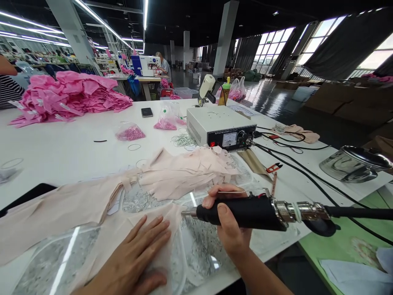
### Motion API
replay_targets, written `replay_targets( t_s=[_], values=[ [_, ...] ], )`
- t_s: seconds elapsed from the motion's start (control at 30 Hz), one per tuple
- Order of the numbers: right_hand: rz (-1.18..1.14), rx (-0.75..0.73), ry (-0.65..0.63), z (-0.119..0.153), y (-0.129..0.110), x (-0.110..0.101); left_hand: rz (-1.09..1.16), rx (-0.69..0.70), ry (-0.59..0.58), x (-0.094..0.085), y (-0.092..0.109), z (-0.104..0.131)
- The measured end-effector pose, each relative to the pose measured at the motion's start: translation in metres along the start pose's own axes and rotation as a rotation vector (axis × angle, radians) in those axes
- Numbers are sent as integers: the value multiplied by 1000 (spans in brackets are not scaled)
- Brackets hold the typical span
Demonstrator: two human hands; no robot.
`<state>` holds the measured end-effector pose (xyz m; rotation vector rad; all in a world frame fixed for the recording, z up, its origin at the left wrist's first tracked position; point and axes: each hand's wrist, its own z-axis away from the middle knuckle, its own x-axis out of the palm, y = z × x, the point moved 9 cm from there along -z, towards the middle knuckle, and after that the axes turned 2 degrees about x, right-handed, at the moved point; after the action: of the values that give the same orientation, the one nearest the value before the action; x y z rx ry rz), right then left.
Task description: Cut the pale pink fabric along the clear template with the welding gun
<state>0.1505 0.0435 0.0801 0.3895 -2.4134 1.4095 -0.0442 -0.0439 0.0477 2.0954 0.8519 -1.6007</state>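
My right hand point(229, 221) is wrapped round a black ultrasonic handpiece point(245, 212) with a metal collar and a cable leading off to the right. Its metal tip point(189, 213) meets the right edge of a pale pink fabric piece point(123, 223). Flat on that fabric lies my left hand point(135, 254), fingers stretched out and holding nothing. Beneath the cloth is a shiny, scratched clear sheet point(202, 250). Beyond the hands spreads a heap of pale pink cut pieces point(187, 172). More layered pale fabric point(61, 205) stretches to the left.
A control box point(221, 125) with a dial stands behind the heap, its cables running right. A glass pot point(353, 164) and red snips point(274, 167) are at right. Bags of pink bits point(132, 132), a phone point(147, 112) and a bright pink garment pile point(73, 96) lie farther back.
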Motion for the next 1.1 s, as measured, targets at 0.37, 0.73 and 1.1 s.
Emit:
replay_targets(
  t_s=[0.37, 0.73, 1.1],
  values=[
    [71, 22, 7, 4, 0, -3, 256, -82, -2, 3, -7, -8],
    [40, 26, 72, 1, 5, -6, 150, -47, 54, 7, -5, -1],
    [-78, -5, 78, -1, 4, -4, 229, 44, 95, 0, -2, -9]
  ],
)
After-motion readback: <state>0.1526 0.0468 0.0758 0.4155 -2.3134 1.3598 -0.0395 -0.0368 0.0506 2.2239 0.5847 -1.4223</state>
